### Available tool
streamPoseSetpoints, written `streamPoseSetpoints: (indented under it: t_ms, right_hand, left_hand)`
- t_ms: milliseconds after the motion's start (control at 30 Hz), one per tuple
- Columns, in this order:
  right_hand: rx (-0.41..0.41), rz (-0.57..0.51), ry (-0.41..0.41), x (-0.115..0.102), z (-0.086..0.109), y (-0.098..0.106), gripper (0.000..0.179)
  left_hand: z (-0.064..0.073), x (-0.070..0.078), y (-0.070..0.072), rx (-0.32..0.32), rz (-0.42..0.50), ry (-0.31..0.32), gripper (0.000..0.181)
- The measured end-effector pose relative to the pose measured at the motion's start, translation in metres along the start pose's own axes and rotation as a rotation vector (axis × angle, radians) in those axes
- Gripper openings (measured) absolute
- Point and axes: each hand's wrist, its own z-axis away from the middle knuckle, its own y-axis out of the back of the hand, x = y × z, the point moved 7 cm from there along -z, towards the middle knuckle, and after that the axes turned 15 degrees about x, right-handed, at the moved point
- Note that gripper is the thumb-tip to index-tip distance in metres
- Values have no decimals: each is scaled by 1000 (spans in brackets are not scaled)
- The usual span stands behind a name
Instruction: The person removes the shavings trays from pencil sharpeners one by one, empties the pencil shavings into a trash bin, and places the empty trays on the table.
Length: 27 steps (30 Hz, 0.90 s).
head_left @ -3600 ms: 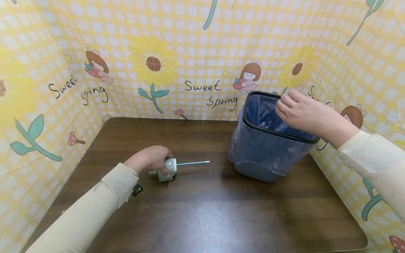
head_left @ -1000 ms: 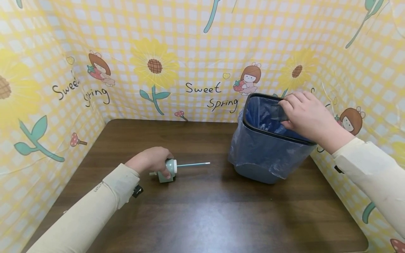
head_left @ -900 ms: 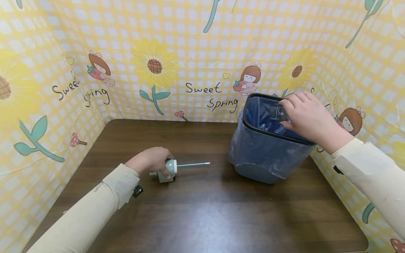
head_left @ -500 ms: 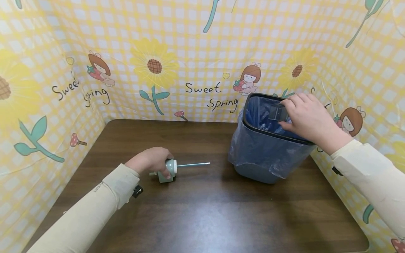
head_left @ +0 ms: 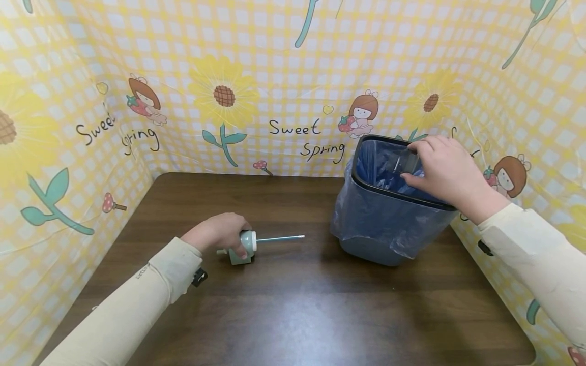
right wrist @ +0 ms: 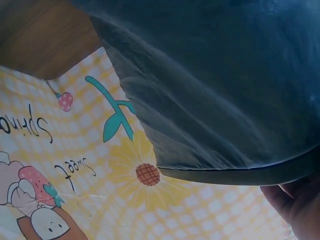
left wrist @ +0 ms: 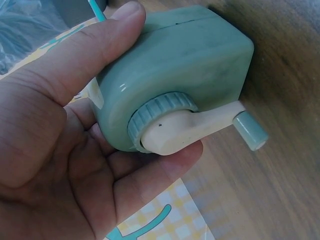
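My left hand grips a light green crank pencil sharpener low over the table, its front pointing right. A light blue pencil sticks out of that front. The left wrist view shows the thumb over the green body and fingers below the white crank. My right hand is over the mouth of a bin lined with a blue plastic bag. Between its thumb and fingers it pinches a translucent grey shavings drawer, partly hidden. Only a bit of that hand shows in the right wrist view, at the bin's rim.
A dark brown wooden table bears everything. A yellow checked cloth with flowers and "Sweet Spring" lettering walls in the back and both sides. The bin stands at the table's back right, close to the cloth.
The right hand has lowered slightly into the bin's mouth since the oldest frame, and the drawer has come into view and turned between its fingers. The left hand, sharpener and pencil stay in place.
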Motion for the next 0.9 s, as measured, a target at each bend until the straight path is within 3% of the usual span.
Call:
streamPoseSetpoints:
  t_ms: [500, 900]
  right_hand:
    - [-98, -66, -175, 6, 2, -3, 62]
    - [-90, -100, -215, 7, -2, -2, 60]
  left_hand:
    - [0, 2, 0, 3, -5, -12, 57]
    - [0, 1, 0, 2, -9, -7, 58]
